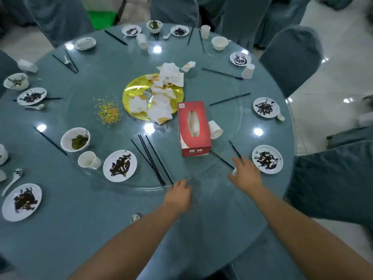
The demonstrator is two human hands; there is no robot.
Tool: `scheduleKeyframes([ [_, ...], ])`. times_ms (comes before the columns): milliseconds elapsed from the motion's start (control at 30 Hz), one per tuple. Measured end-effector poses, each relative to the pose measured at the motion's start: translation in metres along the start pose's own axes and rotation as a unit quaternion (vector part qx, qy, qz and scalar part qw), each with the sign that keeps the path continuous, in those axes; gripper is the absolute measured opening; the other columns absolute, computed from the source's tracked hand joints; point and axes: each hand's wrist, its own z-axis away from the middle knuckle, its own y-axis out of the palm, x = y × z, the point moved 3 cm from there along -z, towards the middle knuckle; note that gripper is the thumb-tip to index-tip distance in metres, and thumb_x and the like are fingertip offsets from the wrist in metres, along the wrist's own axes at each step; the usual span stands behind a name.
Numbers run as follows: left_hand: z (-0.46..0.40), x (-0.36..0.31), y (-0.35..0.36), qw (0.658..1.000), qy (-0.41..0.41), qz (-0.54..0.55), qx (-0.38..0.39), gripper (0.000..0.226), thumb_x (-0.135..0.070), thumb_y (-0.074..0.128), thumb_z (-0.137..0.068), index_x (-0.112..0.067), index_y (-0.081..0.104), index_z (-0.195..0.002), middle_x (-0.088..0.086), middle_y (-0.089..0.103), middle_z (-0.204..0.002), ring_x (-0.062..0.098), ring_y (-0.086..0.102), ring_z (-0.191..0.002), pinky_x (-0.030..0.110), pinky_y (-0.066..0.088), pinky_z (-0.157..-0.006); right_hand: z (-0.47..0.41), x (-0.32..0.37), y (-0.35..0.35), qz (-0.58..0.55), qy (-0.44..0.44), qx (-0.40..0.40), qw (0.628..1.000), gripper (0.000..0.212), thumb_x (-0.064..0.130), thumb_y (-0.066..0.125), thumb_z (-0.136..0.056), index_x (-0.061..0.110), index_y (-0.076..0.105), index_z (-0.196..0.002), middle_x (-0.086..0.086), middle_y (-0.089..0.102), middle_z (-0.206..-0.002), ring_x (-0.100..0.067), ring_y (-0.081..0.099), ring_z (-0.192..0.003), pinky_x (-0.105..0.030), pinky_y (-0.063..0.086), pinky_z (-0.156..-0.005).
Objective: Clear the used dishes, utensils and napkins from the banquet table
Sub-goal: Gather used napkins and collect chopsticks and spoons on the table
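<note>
Dirty white plates (119, 165) (267, 159) with dark sauce ring the round blue table (80, 229). Black chopsticks (151, 159) lie on the glass turntable (201, 178). Stained napkins (161, 102) are heaped on a gold platter (133, 91) at the centre. My left hand (178, 196) rests flat at the turntable's near edge, holding nothing. My right hand (245, 174) hovers with spread fingers over a chopstick (222, 159) and a small white object (234, 171), just left of the near right plate.
A red tissue box (193, 128) stands on the turntable beside a tipped paper cup (215, 129). Bowls (75, 139), cups (88, 160), spoons (12, 181) and food crumbs (108, 113) are scattered around. Blue-covered chairs (331, 178) surround the table.
</note>
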Motion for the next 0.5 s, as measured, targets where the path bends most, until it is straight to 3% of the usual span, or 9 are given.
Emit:
scheduleKeyframes([
  [133,0.003,-0.002,0.007,1.0,-0.004,0.004,-0.016,0.04,-0.03,0.05,-0.092,-0.017,0.054,-0.129,0.009,0.037,-0.144,0.032,0.038,-0.132,0.044,0.033,-0.11,0.0,-0.02,0.022,-0.008,0.019,0.075,0.997,0.076,0.041,0.063,-0.085,0.035,0.023,-0.149,-0.005,0.006,-0.162,-0.032,0.019,-0.146,-0.049,0.026,-0.114],
  [300,0.015,0.012,0.01,0.998,-0.022,0.033,-0.04,0.038,-0.029,0.048,-0.092,-0.017,0.055,-0.127,0.006,0.038,-0.145,0.031,0.038,-0.131,0.042,0.037,-0.108,-0.001,-0.023,0.033,-0.003,0.012,0.048,0.999,0.064,0.036,0.06,-0.088,0.027,0.032,-0.145,-0.01,0.036,-0.145,-0.036,0.046,-0.124,-0.043,0.042,-0.1],
  [500,0.032,0.039,0.006,0.995,-0.065,0.047,-0.056,0.04,-0.023,0.047,-0.091,-0.019,0.053,-0.13,0.002,0.047,-0.136,0.027,0.045,-0.125,0.04,0.043,-0.101,0.012,0.008,0.031,0.018,-0.033,0.016,0.999,0.057,0.05,0.059,-0.086,0.026,0.043,-0.135,-0.006,0.048,-0.127,-0.031,0.055,-0.114,-0.039,0.048,-0.088],
])
